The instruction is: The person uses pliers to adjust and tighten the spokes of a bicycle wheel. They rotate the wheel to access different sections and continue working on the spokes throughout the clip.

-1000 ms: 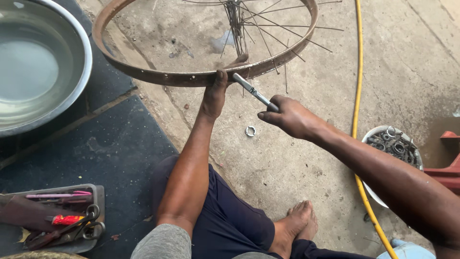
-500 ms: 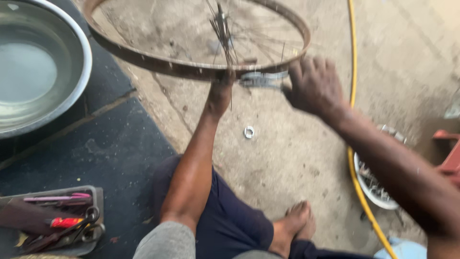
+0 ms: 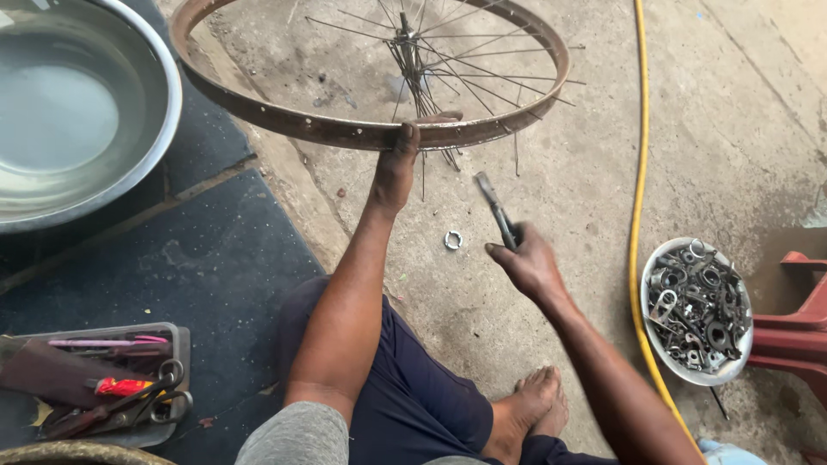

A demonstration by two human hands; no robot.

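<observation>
**spokes_n_rust:** So what's going on with the wheel here? The rusty wheel rim (image 3: 345, 131) is standing up on the concrete floor (image 3: 560, 215), toward its far edge, hub (image 3: 405, 34) and spokes (image 3: 482, 60) in place, though a few spokes near the bottom look loose and poke out past the rim.

**backyard_wrench:** Yeah. The left hand (image 3: 394, 168) is closed over the lower edge of the rim, thumb on top, holding it upright. The right hand (image 3: 527, 263) is wrapped shut around a slim metal tool (image 3: 495, 207), tip pointing up toward the rim but well short of it. Can't tell exactly what kind of tool it is.

**spokes_n_rust:** So which step, you reckon?

**backyard_wrench:** I'd guess between bites on the spokes: rim steadied, tool off the work. Getting it back on a spoke end would need the tip lined up carefully while the left hand stops the rim rolling.

**spokes_n_rust:** What else is lying around?

**backyard_wrench:** A small nut (image 3: 452, 239) sits on the floor just left of the right hand. A yellow hose (image 3: 639, 172) runs down the right side, with a bowl of metal parts (image 3: 696, 310) just beyond it. A big metal basin of water (image 3: 77, 112) is at the far left corner, and a tray of hand tools (image 3: 95, 383) at the near left on the dark mat (image 3: 198, 258).
</observation>
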